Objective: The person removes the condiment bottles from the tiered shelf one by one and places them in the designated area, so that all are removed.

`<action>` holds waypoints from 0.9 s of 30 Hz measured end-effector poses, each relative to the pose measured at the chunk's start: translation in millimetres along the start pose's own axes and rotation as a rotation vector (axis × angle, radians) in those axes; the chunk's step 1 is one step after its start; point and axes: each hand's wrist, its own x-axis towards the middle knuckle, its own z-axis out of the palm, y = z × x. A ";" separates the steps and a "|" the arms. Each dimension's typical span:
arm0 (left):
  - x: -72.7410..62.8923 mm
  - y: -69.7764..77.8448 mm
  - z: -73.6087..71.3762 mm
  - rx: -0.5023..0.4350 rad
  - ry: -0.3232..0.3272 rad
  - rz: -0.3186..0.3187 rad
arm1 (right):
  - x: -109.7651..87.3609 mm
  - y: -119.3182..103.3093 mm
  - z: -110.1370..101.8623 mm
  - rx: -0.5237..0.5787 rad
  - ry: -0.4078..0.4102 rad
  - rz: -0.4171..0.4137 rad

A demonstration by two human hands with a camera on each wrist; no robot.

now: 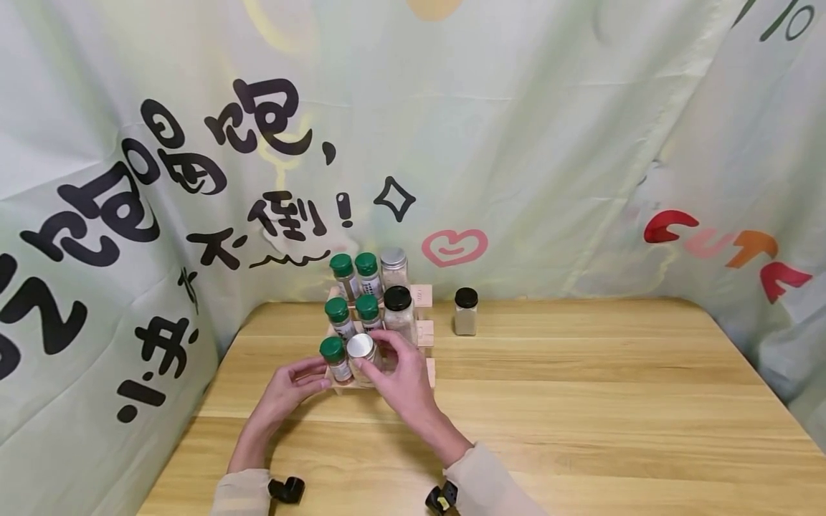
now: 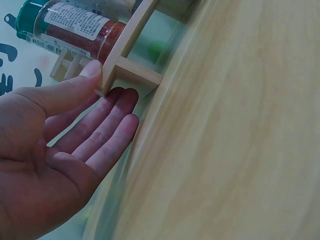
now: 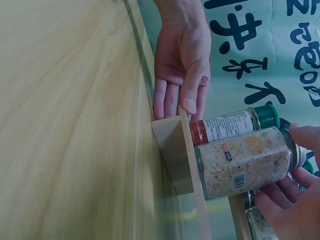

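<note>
Sleeves (image 1: 241, 493) lead to a right hand (image 1: 403, 376) pinching the jar (image 3: 242, 162) near its top, at the front of the rack (image 1: 431, 371), and a left hand (image 1: 290, 390), fingers extended, thumb touching the rack's end; uneven release could tip the jar against the green-capped bottle (image 1: 336, 358).

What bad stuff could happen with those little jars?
The silver-topped jar might slip, because the right hand grips it up near its top. It could also bump the red spice jar right beside it. And a hard knock might shake the wooden rack, since the left hand is just at one corner.
</note>
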 end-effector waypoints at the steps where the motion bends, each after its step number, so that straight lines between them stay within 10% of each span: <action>1: 0.0 0.4 -0.1 0.000 0.006 0.000 | 0.2 -0.6 0.0 0.003 -0.006 0.002; 27: 2.0 -3.1 -1.5 0.002 0.010 -0.005 | 1.3 -17.4 -39.0 0.155 -0.174 0.062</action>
